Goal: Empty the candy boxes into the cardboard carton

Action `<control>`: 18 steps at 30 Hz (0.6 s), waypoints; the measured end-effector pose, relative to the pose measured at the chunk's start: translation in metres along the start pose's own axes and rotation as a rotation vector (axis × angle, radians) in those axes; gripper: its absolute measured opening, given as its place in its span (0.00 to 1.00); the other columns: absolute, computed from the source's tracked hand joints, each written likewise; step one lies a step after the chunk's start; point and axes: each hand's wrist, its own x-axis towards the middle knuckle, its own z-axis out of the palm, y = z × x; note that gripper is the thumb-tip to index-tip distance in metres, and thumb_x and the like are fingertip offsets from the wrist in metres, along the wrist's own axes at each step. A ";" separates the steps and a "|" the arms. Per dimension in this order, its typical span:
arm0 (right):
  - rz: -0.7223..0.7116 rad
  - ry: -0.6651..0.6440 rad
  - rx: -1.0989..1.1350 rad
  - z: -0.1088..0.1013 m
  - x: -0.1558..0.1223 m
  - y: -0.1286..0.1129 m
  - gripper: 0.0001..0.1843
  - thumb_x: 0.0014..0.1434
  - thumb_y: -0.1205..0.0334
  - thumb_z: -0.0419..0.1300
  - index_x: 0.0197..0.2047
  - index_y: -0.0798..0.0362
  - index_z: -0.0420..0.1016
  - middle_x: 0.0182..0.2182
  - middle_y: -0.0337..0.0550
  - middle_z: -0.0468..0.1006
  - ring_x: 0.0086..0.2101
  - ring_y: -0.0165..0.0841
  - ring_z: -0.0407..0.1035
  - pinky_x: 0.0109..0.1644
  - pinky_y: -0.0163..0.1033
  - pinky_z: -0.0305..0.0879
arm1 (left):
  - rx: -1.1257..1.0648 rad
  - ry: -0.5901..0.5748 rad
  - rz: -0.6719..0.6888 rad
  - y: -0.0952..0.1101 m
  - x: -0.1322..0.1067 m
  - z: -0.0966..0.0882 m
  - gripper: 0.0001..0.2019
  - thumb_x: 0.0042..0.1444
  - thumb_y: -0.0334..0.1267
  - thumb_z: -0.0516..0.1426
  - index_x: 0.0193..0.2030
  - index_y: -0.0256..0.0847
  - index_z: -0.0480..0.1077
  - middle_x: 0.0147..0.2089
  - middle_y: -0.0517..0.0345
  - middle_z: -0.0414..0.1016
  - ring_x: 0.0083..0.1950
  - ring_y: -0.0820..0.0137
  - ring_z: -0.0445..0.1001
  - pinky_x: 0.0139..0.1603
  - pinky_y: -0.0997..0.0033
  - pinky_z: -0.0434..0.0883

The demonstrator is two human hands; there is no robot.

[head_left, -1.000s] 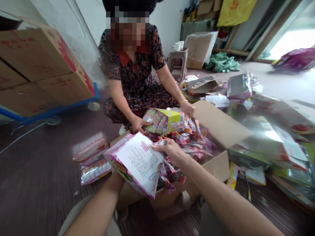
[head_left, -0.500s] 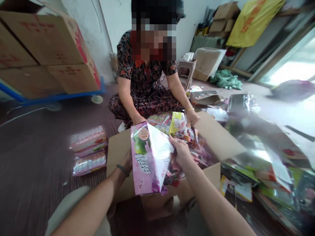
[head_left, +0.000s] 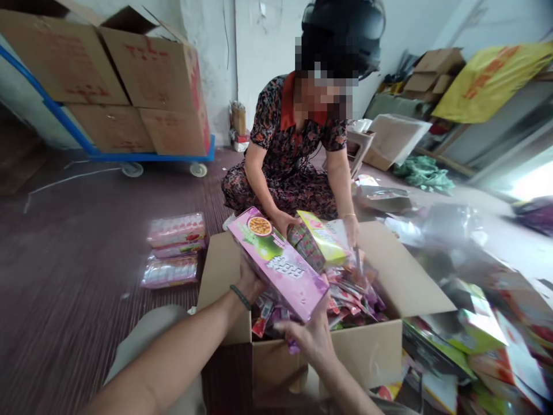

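Note:
My left hand [head_left: 252,280] grips the underside of a purple snack box [head_left: 287,271], whose printed face is turned up and slanted down to the right. At its lower right end, my right hand [head_left: 317,340] holds the corner, thumb out below the edge and other fingers partly hidden. Under the box stands an open cardboard carton [head_left: 345,349], heaped with small snack packets [head_left: 352,297]. Across from me, a person's hands [head_left: 287,222] hold a yellow box [head_left: 324,236] of wrapped packets over the same carton.
Wrapped snack packs [head_left: 173,248] lie on the floor at left. Behind them, a blue trolley [head_left: 164,157] carries stacked cartons [head_left: 151,75]. Flattened and opened boxes [head_left: 484,340] pile up at right. A stool [head_left: 360,144] stands behind the person.
The purple box has tipped from upright to slanted, its printed face now up. My right hand has moved from its upper side to its lower end. The person's yellow box has tilted, and the view has shifted left.

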 end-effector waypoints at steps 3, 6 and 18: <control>0.020 0.150 0.117 -0.013 0.024 -0.013 0.62 0.46 0.46 0.73 0.75 0.50 0.42 0.62 0.59 0.69 0.59 0.50 0.67 0.65 0.57 0.61 | 0.112 0.187 -0.033 -0.004 -0.009 0.004 0.22 0.63 0.56 0.49 0.44 0.41 0.74 0.35 0.53 0.80 0.36 0.61 0.78 0.42 0.61 0.77; -0.004 0.131 0.328 -0.040 0.056 -0.027 0.52 0.50 0.40 0.69 0.71 0.50 0.55 0.60 0.55 0.73 0.58 0.49 0.68 0.63 0.55 0.64 | 0.291 0.318 -0.097 0.023 -0.012 0.001 0.19 0.67 0.49 0.46 0.38 0.40 0.72 0.21 0.59 0.71 0.21 0.68 0.70 0.26 0.70 0.71; -0.095 0.328 -0.004 -0.074 0.069 -0.044 0.44 0.49 0.38 0.68 0.64 0.51 0.69 0.55 0.51 0.75 0.59 0.50 0.65 0.67 0.57 0.58 | 0.320 -0.093 0.155 0.027 -0.006 0.031 0.26 0.72 0.51 0.41 0.62 0.44 0.72 0.53 0.54 0.82 0.62 0.61 0.75 0.66 0.56 0.71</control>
